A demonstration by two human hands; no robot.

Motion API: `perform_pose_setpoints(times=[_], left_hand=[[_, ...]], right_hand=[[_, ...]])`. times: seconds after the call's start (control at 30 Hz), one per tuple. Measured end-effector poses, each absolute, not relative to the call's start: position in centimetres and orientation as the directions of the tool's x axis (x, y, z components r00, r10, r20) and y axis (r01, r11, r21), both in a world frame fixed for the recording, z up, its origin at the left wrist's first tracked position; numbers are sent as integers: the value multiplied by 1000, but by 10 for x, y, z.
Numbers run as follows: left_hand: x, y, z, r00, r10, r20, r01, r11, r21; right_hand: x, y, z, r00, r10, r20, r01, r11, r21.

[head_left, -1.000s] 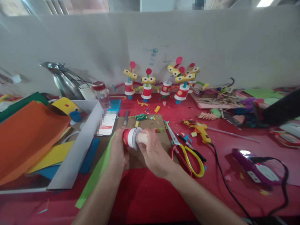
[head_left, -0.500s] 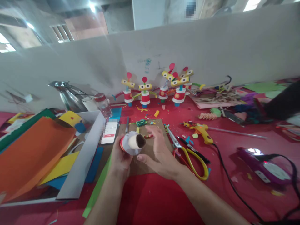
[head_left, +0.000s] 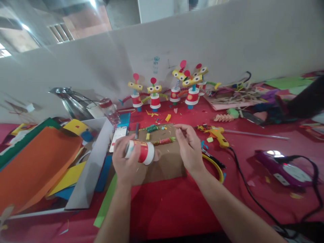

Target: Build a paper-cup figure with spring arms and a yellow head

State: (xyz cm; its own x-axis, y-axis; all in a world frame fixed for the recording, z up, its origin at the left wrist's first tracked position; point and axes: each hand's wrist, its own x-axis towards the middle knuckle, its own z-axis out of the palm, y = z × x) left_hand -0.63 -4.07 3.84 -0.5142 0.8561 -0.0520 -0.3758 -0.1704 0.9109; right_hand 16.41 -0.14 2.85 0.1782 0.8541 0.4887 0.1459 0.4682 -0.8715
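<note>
Head view: left hand gripped red-and-white paper cup, tilted, above brown cardboard sheet. Right hand was empty, fingers loosely curled, near pink-and-green folded paper spring, over the cardboard's right side.

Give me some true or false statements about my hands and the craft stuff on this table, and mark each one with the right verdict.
1. The left hand holds a red-and-white cup. True.
2. The right hand is holding the yellow glue gun. False: the glue gun lies on the red table, and no object shows in that hand.
3. A pink-and-green coil lies on the brown cardboard. True.
4. The cup figures by the wall have green eye bands. False: the bands are yellow.
5. A red light shows on the purple device. True.
</note>
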Motion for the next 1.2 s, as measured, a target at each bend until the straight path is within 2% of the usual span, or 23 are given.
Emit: perform_pose_setpoints(times=[0.13,0.23,0.3,0.37,0.5,0.6,0.73,0.87,0.93,1.07,1.2], left_hand=[[9,-45,41,-336,920,203,-46,-231,972],[11,-39,38,-164,892,422,238,-380,894],[8,-34,33,-85,851,519,325,-468,822],[4,-30,27,-23,831,556,323,-520,791],[1,-25,17,9,847,532,167,-526,834],[-1,-24,16,-89,868,488,-2,-491,871],[-11,-26,24,-201,911,360,-224,-401,888],[-26,-28,24,-222,926,305,-345,-367,864],[-30,-29,20,-115,949,292,-311,-314,897],[-25,-35,17,129,979,160,-85,-150,985],[-12,-39,21,120,989,81,45,-87,995]], right_hand=[[166,9,22,237,893,383,32,387,-921],[165,10,20,189,907,376,-16,386,-922],[164,9,19,99,919,381,-60,387,-920],[163,8,19,-10,925,379,-97,376,-922],[163,7,19,-122,934,336,-90,326,-941],[165,8,18,-115,938,328,-90,319,-943],[165,8,18,-42,949,312,-133,305,-943],[164,3,21,-44,909,414,-46,412,-910],[164,-2,23,-115,844,525,46,532,-845],[163,-10,25,-255,716,650,175,696,-697],[161,-15,23,-333,682,651,240,729,-642]])
